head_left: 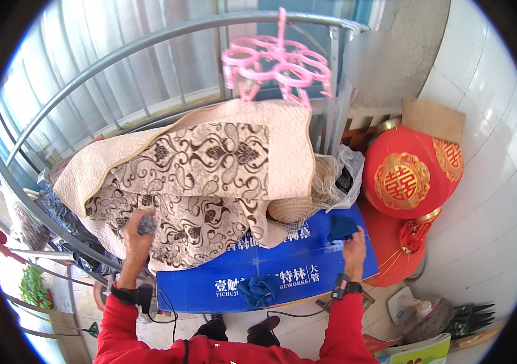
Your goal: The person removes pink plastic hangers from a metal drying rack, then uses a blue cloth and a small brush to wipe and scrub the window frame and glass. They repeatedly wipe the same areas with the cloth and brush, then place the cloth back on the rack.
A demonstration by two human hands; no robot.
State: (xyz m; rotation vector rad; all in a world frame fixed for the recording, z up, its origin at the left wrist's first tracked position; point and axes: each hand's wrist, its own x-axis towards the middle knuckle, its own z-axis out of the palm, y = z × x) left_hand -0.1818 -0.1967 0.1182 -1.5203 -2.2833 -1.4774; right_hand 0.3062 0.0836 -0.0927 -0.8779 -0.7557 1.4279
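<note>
My left hand [137,240] is closed round a small grey bundle [147,225], perhaps a balled sock; its kind is unclear. The bundle is over a cream quilted cover [287,145] with dark brown scrollwork. To the right, the fingers of my right hand [354,252] pinch a dark blue cloth [342,227] above the back right corner of a blue printed cardboard sheet [198,285]. Another crumpled blue cloth [259,290] lies near the sheet's front edge, between my two arms.
A pink drying hanger [279,67] with rings hangs on the curved metal railing [131,45]. Behind the cardboard are a netted straw-coloured object [292,209] and a white plastic bag [352,182]. A red lantern [413,173] stands at the right, by the tiled wall [483,145].
</note>
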